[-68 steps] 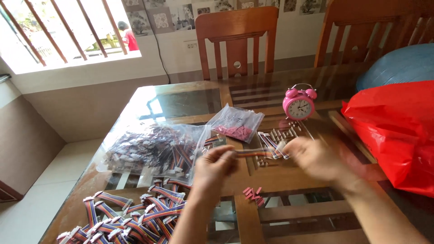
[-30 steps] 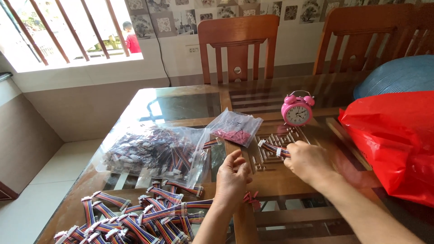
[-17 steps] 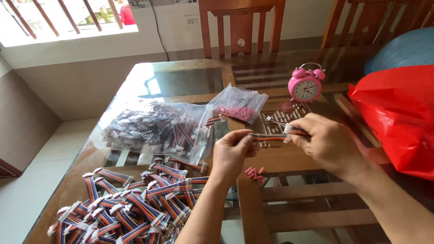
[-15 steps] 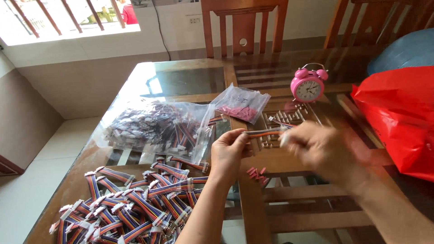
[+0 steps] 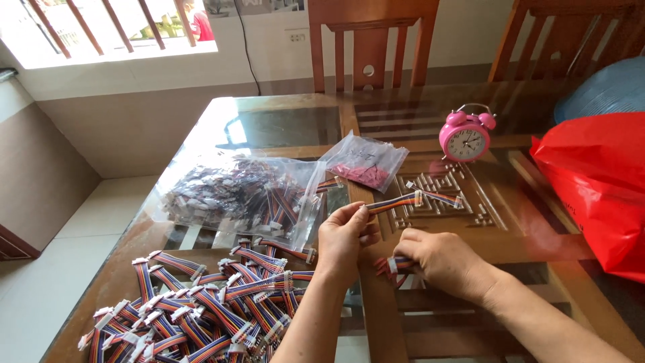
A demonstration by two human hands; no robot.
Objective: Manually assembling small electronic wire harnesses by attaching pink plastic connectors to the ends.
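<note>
— Rainbow-striped ribbon cable with a white plug at its end (image 5: 403, 201): where do we have it?

— We hold it up over the glass-topped wooden table (image 5: 282, 128), in our left hand (image 5: 344, 236). The fingers (image 5: 355, 212) are pinched shut on its near end, and the cable sticks out to the right, level, above the carved wooden panel.

— And our right hand (image 5: 440, 259)?

— It rests low on the table just right of the left one, fingers curled down onto a small bunch of red and striped short cables (image 5: 393, 264). We touch them for certain; whether we actually grip them we cannot tell, since the fingertips are hidden.

— What about the bags?

— A large clear plastic bag (image 5: 245, 198) lies left of our hands, stuffed with more striped cables. Behind it a small clear bag (image 5: 366, 161) holds little pink-red parts. A red plastic bag (image 5: 598, 188) sits at the right edge, its contents hidden.

— Anything loose?

— A heap of striped cables with white plugs (image 5: 201, 306) lies at the near left corner, and a pink twin-bell alarm clock (image 5: 465, 136) stands upright farther back.
</note>
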